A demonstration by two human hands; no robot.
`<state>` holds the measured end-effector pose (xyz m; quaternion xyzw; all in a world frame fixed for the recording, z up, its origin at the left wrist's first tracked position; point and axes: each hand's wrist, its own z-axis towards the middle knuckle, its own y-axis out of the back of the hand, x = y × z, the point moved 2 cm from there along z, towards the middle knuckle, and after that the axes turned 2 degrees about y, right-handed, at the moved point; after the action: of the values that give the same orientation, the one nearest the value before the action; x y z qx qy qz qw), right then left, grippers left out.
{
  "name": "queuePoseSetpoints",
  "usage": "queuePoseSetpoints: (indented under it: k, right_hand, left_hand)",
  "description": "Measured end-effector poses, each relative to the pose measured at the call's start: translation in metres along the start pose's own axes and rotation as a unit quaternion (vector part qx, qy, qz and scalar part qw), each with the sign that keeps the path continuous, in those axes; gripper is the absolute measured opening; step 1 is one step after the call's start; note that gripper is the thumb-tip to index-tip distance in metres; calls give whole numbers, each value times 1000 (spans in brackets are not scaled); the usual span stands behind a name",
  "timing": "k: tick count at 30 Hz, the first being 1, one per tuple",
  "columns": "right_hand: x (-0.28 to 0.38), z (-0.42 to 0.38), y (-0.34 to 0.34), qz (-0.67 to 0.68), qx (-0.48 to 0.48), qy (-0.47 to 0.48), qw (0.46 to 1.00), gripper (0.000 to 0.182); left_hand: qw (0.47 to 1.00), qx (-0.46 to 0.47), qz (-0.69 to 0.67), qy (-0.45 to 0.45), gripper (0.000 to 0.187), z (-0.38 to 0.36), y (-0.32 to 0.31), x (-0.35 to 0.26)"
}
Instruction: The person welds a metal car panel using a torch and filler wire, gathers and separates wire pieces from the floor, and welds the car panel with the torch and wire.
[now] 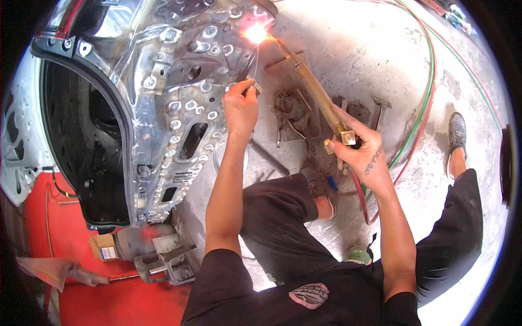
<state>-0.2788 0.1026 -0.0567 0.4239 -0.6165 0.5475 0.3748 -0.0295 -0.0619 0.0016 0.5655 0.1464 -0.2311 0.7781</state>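
My right hand (362, 151) is closed round the valve end of a brass gas torch (314, 87), which slants up and to the left. At its tip a bright flame (256, 33) glares against the upper edge of a bare-metal car body panel (182, 89). Fingers pinched, my left hand (240, 111) holds a thin welding rod (256, 64) whose far end runs up into the glow. The glare hides the exact spot where rod and metal meet. Round weld marks and holes dot the panel.
Red and green hoses (429, 81) loop over the concrete floor to the right. Loose metal pieces and a hammer (380, 111) lie below the torch. A bench vise (166, 255) stands at lower left, beside a small cardboard box (103, 246). My feet are spread apart.
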Motion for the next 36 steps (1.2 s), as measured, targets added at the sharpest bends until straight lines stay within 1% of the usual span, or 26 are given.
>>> queuePoseSetpoints:
  k: [5,14,17,20,23,29,36]
  right_hand:
    - [-2,1,1,-13,3,16,1000,66]
    - [0,0,1,-4,7,-3,1000,65]
    - [-4,1,1,2,6,12,1000,65]
    - [-11,4,0,-9,-8,52,999,65]
    - [-5,3,0,-5,-1,26,1000,65]
    - [2,1,1,-11,7,-2,1000,65]
    - [-1,2,1,-6,7,3,1000,65]
  left_hand:
    - [1000,-2,-10,6,20,-1,0,-2]
    - [1000,-9,-9,-4,20,0,-3,4]
    - [1000,-3,-8,9,20,0,-1,1]
    - [1000,-5,-1,-5,20,0,-1,0]
    - [1000,-3,-7,12,20,0,-1,-3]
    - [1000,-11,-1,1,20,0,-2,-1]
    - [1000,-4,-11,13,20,0,-1,-3]
